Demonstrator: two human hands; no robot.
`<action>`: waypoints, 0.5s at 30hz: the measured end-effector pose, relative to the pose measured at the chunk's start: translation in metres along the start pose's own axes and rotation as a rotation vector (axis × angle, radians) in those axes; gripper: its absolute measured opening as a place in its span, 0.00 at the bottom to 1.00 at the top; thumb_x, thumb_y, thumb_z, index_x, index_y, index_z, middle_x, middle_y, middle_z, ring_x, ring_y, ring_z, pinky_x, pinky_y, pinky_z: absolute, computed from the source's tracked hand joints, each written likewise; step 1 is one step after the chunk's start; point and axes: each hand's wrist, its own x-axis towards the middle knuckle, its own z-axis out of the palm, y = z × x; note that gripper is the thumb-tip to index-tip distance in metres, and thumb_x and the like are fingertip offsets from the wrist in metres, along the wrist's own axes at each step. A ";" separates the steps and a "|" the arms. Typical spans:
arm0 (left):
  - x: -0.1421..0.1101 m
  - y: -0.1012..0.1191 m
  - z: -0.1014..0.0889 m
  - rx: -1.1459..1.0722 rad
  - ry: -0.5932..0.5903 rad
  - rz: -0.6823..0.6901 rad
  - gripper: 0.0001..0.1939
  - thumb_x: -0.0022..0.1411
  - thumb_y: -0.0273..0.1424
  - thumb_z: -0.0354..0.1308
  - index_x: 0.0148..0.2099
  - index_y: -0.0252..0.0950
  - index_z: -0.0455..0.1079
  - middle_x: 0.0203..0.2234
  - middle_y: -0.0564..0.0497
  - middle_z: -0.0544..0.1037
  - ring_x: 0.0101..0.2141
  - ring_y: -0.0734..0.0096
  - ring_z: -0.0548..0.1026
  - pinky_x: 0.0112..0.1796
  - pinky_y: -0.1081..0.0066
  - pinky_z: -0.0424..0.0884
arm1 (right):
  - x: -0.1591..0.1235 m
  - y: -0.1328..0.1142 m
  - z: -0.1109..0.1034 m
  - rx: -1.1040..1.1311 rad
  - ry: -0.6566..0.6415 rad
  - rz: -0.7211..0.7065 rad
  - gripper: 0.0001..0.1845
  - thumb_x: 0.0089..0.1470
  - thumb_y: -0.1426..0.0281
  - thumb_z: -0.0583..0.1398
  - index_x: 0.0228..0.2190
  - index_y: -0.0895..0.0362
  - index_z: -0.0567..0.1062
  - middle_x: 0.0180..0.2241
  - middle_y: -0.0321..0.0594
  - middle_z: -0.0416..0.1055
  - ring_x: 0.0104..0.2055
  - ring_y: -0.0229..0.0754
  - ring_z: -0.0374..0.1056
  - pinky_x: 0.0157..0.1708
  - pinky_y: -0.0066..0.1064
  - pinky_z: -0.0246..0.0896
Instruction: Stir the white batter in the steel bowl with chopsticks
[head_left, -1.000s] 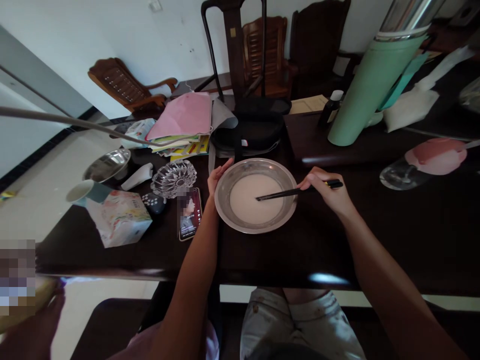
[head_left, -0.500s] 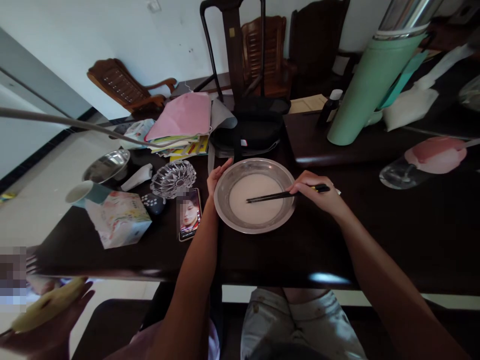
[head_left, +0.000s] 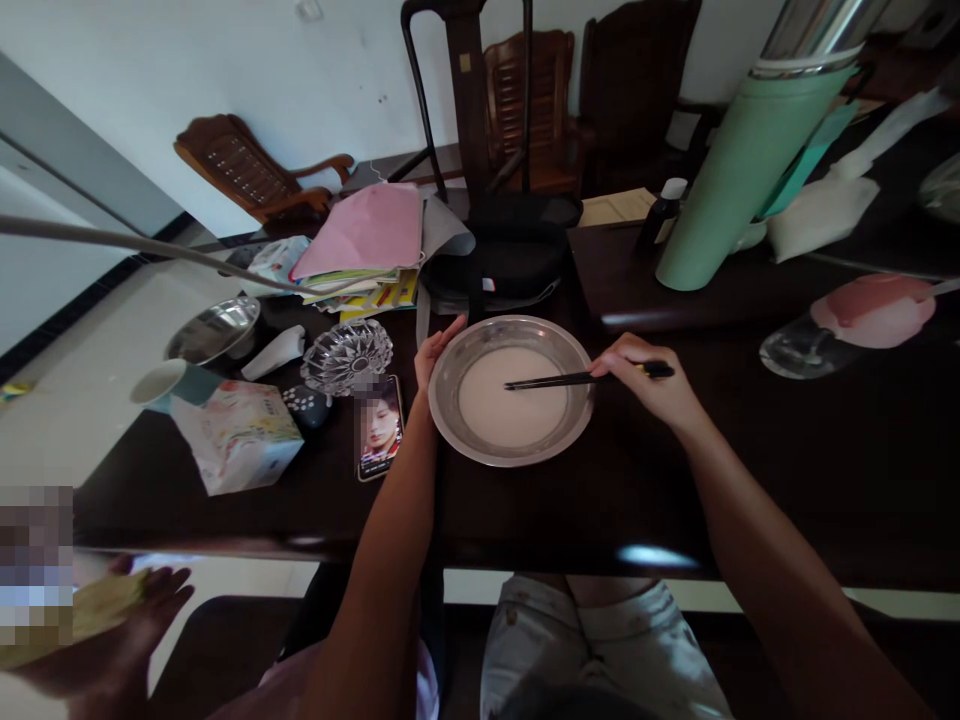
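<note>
A round metal bowl (head_left: 450, 440) with a milky white liquid (head_left: 517, 415) in it stands on the dark table in front of me. My left hand (head_left: 433, 358) grips the bowl's left side, thumb by the rim; part of its fingers is hidden behind the wall. In my right hand (head_left: 637, 372), at the bowl's right edge, is a pair of black chopsticks (head_left: 551, 380). Their tips reach into the liquid near its middle, and their back ends stick out past my fingers. Just left of my left forearm lies a phone (head_left: 380, 430) with its screen lit.
A glass dish (head_left: 347, 357), a tissue pack (head_left: 236, 437), a cup (head_left: 174, 383) and another metal bowl (head_left: 214, 335) are at left. A green thermos (head_left: 750, 170) and a pink-topped bottle (head_left: 870, 310) stand right. Another person's hand (head_left: 142, 620) holds something yellowish at lower left.
My right hand has shifted slightly right, and the chopstick tips have moved right and a little farther up in the liquid. The other person's hand at lower left has moved.
</note>
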 end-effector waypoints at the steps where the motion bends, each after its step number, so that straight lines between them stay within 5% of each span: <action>1: 0.000 0.000 0.000 0.002 0.001 0.001 0.31 0.65 0.35 0.46 0.68 0.30 0.62 0.38 0.44 0.83 0.42 0.56 0.81 0.50 0.58 0.70 | 0.000 0.000 -0.001 0.020 0.029 0.014 0.16 0.62 0.60 0.61 0.25 0.48 0.82 0.28 0.37 0.80 0.34 0.44 0.72 0.40 0.39 0.65; 7: 0.000 0.000 0.000 0.000 0.005 0.006 0.30 0.66 0.35 0.46 0.68 0.30 0.63 0.38 0.45 0.84 0.40 0.58 0.81 0.50 0.59 0.71 | 0.000 0.000 0.003 0.022 -0.119 0.003 0.12 0.61 0.61 0.62 0.28 0.49 0.83 0.31 0.37 0.81 0.36 0.44 0.74 0.40 0.39 0.66; 12: -0.002 0.001 0.004 -0.001 0.026 0.004 0.30 0.67 0.34 0.44 0.68 0.28 0.62 0.36 0.44 0.84 0.40 0.57 0.81 0.51 0.59 0.71 | 0.000 0.001 -0.003 0.006 0.036 0.017 0.16 0.62 0.60 0.61 0.25 0.48 0.82 0.27 0.36 0.80 0.34 0.44 0.72 0.39 0.39 0.65; 15: -0.003 0.002 0.005 -0.004 0.021 -0.003 0.30 0.67 0.34 0.44 0.68 0.29 0.63 0.36 0.45 0.84 0.39 0.58 0.82 0.50 0.58 0.72 | 0.000 -0.001 -0.002 0.061 -0.009 0.042 0.19 0.63 0.58 0.59 0.23 0.48 0.81 0.26 0.36 0.79 0.32 0.43 0.72 0.38 0.38 0.65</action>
